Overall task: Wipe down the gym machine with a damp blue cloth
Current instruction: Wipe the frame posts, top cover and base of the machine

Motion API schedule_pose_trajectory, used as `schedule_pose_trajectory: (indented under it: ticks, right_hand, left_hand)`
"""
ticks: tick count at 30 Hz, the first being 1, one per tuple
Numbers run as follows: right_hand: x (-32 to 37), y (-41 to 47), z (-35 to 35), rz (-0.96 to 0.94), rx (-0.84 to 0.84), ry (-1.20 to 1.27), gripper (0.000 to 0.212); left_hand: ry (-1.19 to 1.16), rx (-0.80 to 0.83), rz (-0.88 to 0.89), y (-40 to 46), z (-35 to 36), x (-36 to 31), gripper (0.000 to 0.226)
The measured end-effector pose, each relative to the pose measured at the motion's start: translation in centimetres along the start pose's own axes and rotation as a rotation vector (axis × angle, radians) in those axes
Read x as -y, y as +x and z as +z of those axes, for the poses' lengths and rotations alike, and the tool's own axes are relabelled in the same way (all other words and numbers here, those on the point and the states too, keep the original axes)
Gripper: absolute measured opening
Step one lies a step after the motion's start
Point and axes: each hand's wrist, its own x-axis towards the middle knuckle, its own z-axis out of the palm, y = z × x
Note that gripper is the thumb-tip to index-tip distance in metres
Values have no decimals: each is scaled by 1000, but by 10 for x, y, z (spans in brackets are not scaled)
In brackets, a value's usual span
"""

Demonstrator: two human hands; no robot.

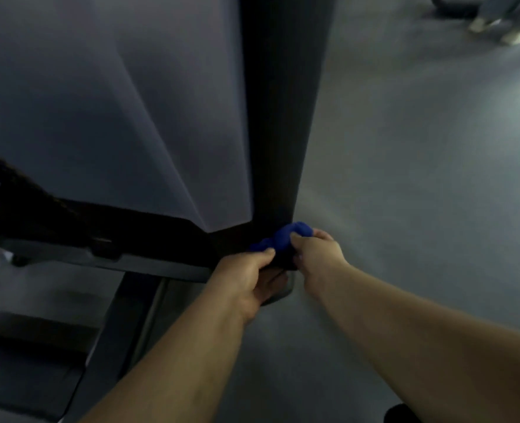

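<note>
The gym machine's dark upright post [280, 117] runs down the middle of the view, with a pale grey side panel [115, 102] to its left. A bunched blue cloth [283, 239] is pressed against the foot of the post. My left hand [246, 276] grips the cloth's left end, fingers curled under it. My right hand [316, 254] pinches the cloth's right end from the other side. Both forearms reach in from the bottom edge. The frame is dim and blurred.
A black frame bar [84, 230] of the machine crosses at the left, with grey rails and dark steps [39, 346] below it. Grey floor [420, 178] spreads to the right. Legs of other equipment [496, 22] stand at the top right corner.
</note>
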Motion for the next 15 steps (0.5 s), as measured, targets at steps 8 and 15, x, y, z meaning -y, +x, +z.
schedule_pose_trajectory:
  ticks: [8,15]
  right_hand:
    - [43,23,-17,182,125,224,22]
    - [41,5,23,403,328,407,34]
  left_hand:
    - [1296,-168,1251,-43,-8,-14,15]
    - [2527,-763,1931,-32,-11,-50,55]
